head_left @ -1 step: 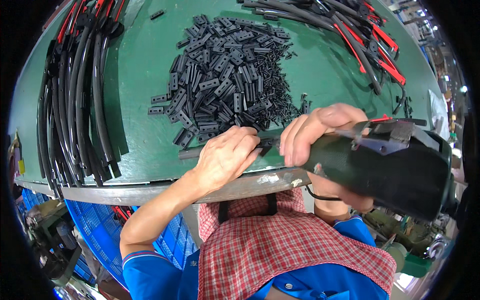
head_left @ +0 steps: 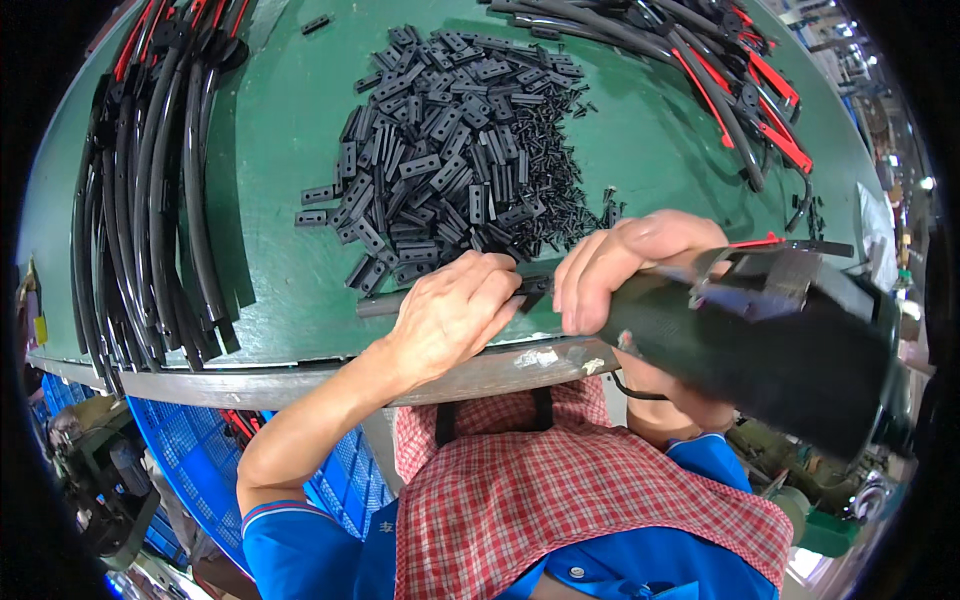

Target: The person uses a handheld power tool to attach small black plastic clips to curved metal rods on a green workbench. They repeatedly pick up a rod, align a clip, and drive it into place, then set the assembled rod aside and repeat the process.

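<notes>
So, my green table (head_left: pixel 280 290), worn metal rim (head_left: pixel 480 370) along front. Big messy heap of black blocks (head_left: pixel 420 166) with holes mid-table, tiny black screws (head_left: pixel 550 180) spilling off its right side. Long dark tubes (head_left: pixel 158 200) bundled on my left, dark-and-red frames (head_left: pixel 773 79) far right. One stray block (head_left: pixel 315 24) up top lol. Grey tube (head_left: pixel 380 305) near front edge, partly hidden from view.

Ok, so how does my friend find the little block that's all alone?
Find the green tabletop, then the big heap of black blocks in its middle. Look past the heap's upper left, toward the top of the picture, right of the left-side curved black tubes. The lone black block lies there, touching no other piece, unlike the heap's crowded blocks.
</notes>
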A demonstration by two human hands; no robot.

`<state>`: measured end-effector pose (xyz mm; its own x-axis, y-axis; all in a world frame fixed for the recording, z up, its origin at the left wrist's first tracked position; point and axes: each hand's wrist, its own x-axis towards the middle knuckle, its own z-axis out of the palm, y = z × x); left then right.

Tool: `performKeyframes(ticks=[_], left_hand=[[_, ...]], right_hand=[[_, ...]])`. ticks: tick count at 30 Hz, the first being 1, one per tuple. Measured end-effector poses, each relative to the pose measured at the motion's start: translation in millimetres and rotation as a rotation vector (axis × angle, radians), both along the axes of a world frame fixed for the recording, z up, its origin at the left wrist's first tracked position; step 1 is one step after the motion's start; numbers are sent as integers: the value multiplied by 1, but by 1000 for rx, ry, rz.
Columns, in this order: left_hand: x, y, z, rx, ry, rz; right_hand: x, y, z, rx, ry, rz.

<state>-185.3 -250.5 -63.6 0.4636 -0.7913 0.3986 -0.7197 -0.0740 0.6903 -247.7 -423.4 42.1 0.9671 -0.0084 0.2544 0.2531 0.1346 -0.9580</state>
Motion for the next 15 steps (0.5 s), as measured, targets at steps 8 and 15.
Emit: performKeyframes(ticks=[8,15], left_hand=[[-2,0,0,9,1,18],[0,0,1,16,20,38]], right_hand=[[29,-31,-22,395,-170,232],[24,-11,-54,124,-30,-521]])
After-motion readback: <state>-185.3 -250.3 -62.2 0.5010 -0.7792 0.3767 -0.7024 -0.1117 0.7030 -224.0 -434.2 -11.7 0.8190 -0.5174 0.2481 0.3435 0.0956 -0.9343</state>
